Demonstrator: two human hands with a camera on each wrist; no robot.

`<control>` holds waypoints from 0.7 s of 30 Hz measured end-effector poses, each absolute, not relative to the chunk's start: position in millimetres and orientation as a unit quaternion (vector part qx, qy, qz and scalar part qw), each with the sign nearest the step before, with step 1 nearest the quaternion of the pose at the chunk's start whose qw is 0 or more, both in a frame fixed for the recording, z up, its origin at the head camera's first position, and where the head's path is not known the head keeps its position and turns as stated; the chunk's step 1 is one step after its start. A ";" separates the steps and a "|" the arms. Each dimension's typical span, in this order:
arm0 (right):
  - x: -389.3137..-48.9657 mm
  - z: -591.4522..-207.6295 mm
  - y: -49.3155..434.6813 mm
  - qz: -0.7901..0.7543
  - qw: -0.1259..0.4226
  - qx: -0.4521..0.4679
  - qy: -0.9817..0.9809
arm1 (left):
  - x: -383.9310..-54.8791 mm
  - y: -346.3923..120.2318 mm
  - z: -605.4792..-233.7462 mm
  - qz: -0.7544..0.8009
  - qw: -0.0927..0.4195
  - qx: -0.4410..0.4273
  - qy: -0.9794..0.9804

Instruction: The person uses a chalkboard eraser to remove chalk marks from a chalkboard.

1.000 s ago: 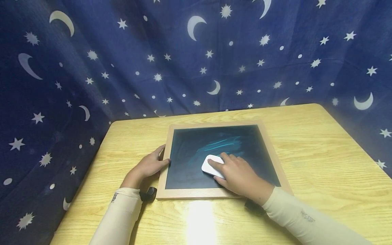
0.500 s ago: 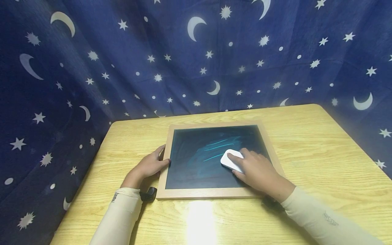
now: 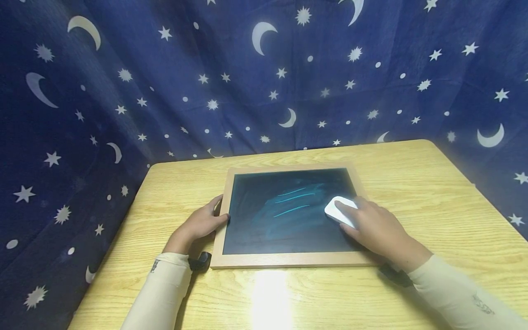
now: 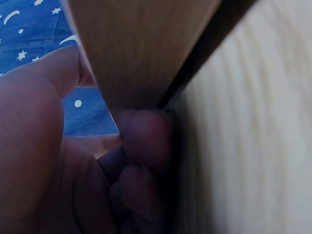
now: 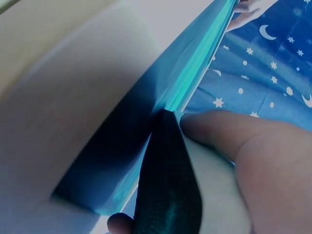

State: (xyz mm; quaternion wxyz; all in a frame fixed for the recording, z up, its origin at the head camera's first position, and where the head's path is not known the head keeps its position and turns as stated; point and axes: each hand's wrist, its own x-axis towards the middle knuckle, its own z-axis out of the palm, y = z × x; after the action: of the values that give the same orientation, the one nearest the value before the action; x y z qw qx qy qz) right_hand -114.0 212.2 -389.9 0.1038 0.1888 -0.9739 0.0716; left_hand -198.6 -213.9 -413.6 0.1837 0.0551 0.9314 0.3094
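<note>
A small chalkboard (image 3: pixel 268 233) with a light wooden frame lies on the table, bearing several bright blue chalk lines (image 3: pixel 294 197) amid smeared chalk. My left hand (image 3: pixel 202 223) grips the frame's left side, thumb over the top; in the left wrist view its fingertips (image 4: pixel 146 136) are curled at the lower edge of the frame (image 4: pixel 141 48). Near the board's right side, my right hand (image 3: pixel 377 227) holds a white chalkboard eraser (image 3: pixel 340 211). The right wrist view shows the eraser's dark felt (image 5: pixel 168 180) at the board's surface, with a finger pressed along its white back.
The yellow wood-grain table (image 3: pixel 416 183) extends around the board, with a bright light reflection in front of it. A dark blue curtain (image 3: pixel 231 55) with moons and stars hangs behind and to the left. Each wrist wears a black device (image 3: pixel 200 262).
My right hand has slid the eraser rightward and slightly away across the board, uncovering the lowest blue chalk line. The left hand and board have stayed put.
</note>
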 end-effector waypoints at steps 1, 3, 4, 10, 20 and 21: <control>-113.5 -389.7 213.8 0.074 0.102 0.186 -0.974 | -198.8 -214.0 -413.8 0.310 0.184 0.054 0.931; -112.6 -389.1 215.6 0.077 0.099 0.182 -0.975 | -199.3 -214.2 -414.4 0.308 0.182 0.053 0.932; -112.3 -388.8 216.0 0.076 0.098 0.180 -0.976 | -199.5 -214.4 -414.7 0.306 0.181 0.052 0.933; -112.2 -386.5 213.3 0.077 0.095 0.178 -0.976 | -198.8 -214.2 -414.4 0.314 0.181 0.046 0.931; -113.8 -384.7 201.2 0.070 0.100 0.192 -0.974 | -199.4 -214.2 -414.0 0.303 0.179 0.052 0.935; -114.0 -384.7 198.8 0.069 0.101 0.196 -0.973 | -199.5 -214.3 -414.2 0.301 0.179 0.053 0.935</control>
State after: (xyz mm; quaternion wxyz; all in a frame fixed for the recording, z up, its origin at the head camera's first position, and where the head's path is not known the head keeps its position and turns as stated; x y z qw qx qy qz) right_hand -114.0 198.8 -384.7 0.1010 0.1959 -0.9730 0.0688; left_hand -199.5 -214.3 -414.2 0.1793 0.0531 0.9350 0.3013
